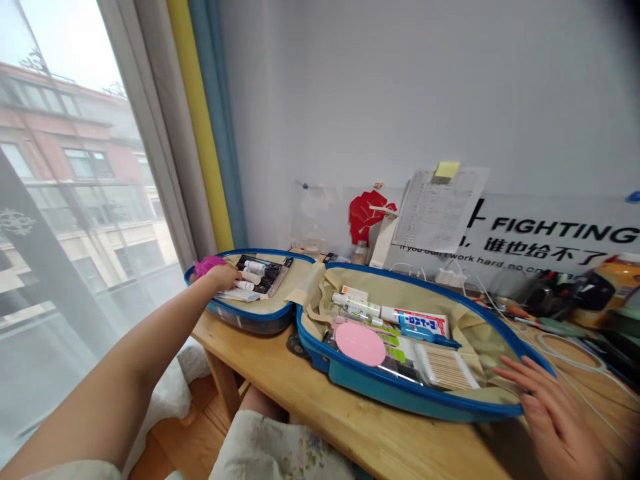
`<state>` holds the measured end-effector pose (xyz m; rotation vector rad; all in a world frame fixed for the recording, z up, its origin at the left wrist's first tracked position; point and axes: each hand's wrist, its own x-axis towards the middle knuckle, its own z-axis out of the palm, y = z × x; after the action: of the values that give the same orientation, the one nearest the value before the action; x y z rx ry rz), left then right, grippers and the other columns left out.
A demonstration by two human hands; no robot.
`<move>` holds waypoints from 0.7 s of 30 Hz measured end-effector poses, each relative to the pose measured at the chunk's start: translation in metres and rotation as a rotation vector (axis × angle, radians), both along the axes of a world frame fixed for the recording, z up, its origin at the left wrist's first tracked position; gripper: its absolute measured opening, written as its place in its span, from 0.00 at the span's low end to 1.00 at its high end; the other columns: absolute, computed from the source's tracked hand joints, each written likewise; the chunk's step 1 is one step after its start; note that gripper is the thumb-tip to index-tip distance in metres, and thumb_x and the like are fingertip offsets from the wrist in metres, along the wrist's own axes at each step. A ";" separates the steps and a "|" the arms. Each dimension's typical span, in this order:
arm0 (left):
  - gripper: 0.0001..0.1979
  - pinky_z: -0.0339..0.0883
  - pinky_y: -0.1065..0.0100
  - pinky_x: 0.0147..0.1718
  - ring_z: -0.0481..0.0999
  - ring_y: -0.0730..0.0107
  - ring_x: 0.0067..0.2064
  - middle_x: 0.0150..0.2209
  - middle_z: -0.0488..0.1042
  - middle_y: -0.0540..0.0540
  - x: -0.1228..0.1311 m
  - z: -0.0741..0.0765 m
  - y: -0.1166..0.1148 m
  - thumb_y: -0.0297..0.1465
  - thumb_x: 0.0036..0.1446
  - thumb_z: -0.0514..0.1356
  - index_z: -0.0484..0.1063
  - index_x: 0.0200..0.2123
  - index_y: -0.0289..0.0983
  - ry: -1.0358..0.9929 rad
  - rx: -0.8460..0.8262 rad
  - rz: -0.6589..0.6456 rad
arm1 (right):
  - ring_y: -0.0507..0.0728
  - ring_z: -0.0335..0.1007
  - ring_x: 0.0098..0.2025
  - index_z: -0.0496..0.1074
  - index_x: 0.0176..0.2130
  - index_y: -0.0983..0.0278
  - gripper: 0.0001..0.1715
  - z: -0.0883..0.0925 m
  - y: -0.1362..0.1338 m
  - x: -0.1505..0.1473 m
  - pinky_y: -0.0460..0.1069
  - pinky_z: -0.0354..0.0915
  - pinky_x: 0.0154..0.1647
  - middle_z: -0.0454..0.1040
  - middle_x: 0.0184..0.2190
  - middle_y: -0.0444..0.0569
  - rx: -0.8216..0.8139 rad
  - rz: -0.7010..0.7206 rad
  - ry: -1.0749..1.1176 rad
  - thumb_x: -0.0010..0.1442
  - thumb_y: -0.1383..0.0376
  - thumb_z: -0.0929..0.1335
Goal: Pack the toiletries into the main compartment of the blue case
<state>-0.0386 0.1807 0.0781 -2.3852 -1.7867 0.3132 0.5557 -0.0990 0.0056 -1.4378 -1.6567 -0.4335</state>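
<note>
A small blue suitcase [320, 360] lies open on a wooden desk [350, 427]. My left hand [223, 276] reaches far into the left half, fingers curled around a fluffy pink item [206, 266] at its rim, beside a black pouch of white tubes [260, 272]. My right hand [555, 413] rests flat with fingers spread on the near right rim of the right half. That half holds a toothpaste tube [423, 323], a round pink case [359, 343], a box of cotton swabs [447, 369] and small bottles [356, 305].
A wall behind carries a "FIGHTING" banner [550, 233], a red paper cutout [367, 213] and pinned sheets [437, 210]. Cables, tools and a jar [617, 283] crowd the desk's right. A large window [65, 200] with curtains stands left. My lap shows below the desk edge.
</note>
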 end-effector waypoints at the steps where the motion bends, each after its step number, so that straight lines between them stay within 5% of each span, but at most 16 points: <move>1: 0.16 0.64 0.60 0.47 0.73 0.52 0.50 0.47 0.75 0.37 0.001 -0.001 0.002 0.31 0.45 0.61 0.76 0.41 0.39 0.007 -0.001 0.000 | 0.67 0.64 0.58 0.73 0.40 0.58 0.18 0.001 -0.001 -0.001 0.65 0.66 0.53 0.75 0.46 0.55 0.001 -0.004 -0.002 0.61 0.56 0.58; 11: 0.11 0.64 0.57 0.47 0.74 0.49 0.48 0.42 0.77 0.34 0.008 0.003 -0.004 0.30 0.48 0.59 0.77 0.37 0.36 0.011 0.019 -0.014 | 0.66 0.67 0.56 0.72 0.40 0.60 0.17 0.008 -0.003 -0.006 0.65 0.67 0.50 0.75 0.45 0.54 0.021 -0.001 -0.083 0.63 0.58 0.57; 21: 0.21 0.63 0.68 0.45 0.73 0.62 0.48 0.51 0.74 0.46 0.024 0.048 -0.047 0.40 0.62 0.43 0.67 0.52 0.41 -0.212 0.183 -0.063 | 0.67 0.66 0.56 0.72 0.41 0.58 0.18 0.007 -0.003 -0.007 0.66 0.66 0.51 0.75 0.45 0.53 0.022 0.013 -0.044 0.63 0.57 0.57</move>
<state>-0.0145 0.1339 0.1263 -2.4124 -1.7321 -0.1110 0.5486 -0.1020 0.0127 -1.4095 -1.6900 -0.4779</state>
